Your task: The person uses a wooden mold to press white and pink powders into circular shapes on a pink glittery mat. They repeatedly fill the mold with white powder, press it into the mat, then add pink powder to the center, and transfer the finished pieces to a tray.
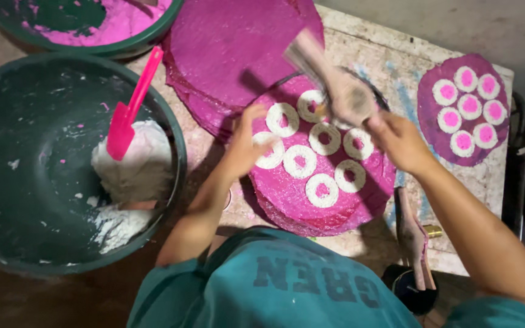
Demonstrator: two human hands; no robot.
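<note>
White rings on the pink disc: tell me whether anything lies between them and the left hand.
Nothing visible does. The left hand already rests at the rings on the pink disc.

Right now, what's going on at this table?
A person is putting white rings onto a magenta disc. The left hand rests on the disc's edge beside the rings; the right hand holds a blurred stamping tool above them. A finished disc with pink-filled rings lies to the right. A green basin holds white paste and a pink spatula.
</note>
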